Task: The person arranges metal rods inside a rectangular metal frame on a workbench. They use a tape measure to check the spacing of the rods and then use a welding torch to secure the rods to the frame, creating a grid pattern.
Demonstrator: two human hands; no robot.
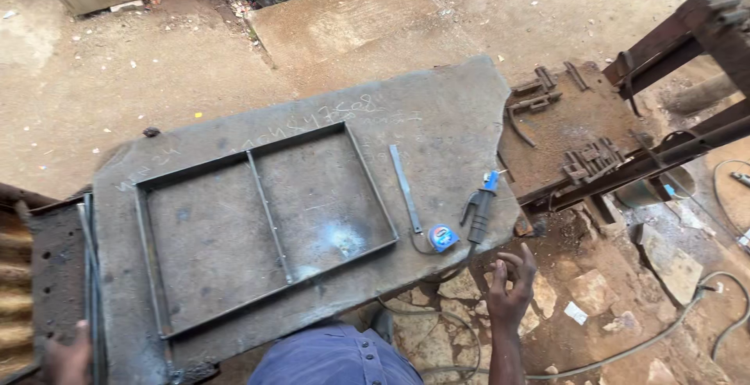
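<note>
— Where's the electrode holder (478, 214)?
— Near the steel bench's (453, 111) right edge, beside the tape measure (443, 237). Right hand (512, 287) hovers just below it, fingers spread, empty.
— How does it handle?
— Probably rigid, cable-dragged; grip the insulated handle. Left hand (69, 354) rests at the bench's left end; grip unclear.

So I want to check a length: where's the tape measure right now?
In the head view, the tape measure lies at the metal table's near right edge, between the flat metal strip and the electrode holder, just beyond the right hand.
</note>
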